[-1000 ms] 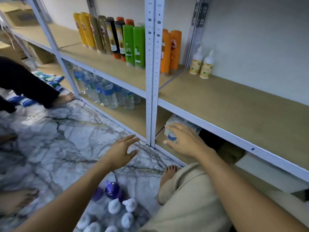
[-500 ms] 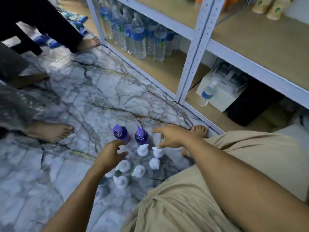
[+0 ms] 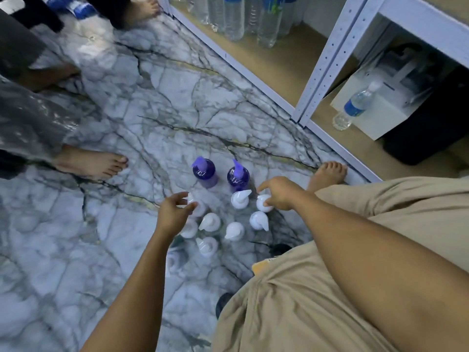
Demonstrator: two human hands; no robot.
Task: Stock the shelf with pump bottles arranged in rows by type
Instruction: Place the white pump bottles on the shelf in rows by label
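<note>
Seen from above, several white pump bottles [image 3: 210, 221] stand in a cluster on the marble floor. Two purple pump bottles [image 3: 204, 171] stand side by side at the cluster's far edge. My left hand [image 3: 174, 212] is at the cluster's left side, thumb and fingers pinched on the white pump head of one bottle [image 3: 189, 198]. My right hand [image 3: 277, 193] is at the right side, fingers curled over the top of another white pump bottle [image 3: 263, 203]. Both bottles still stand on the floor.
The grey shelf post [image 3: 327, 59] and low wooden shelf run along the right. On it stand water bottles [image 3: 236, 19], and a single water bottle [image 3: 355, 107] leans on a white box [image 3: 375, 105]. Another person's bare foot [image 3: 91, 162] is left; my foot [image 3: 330, 171] is by the shelf.
My view dropped from the shelves to the floor. Both hands came down from shelf height to the bottle cluster and closed on white pump tops.
</note>
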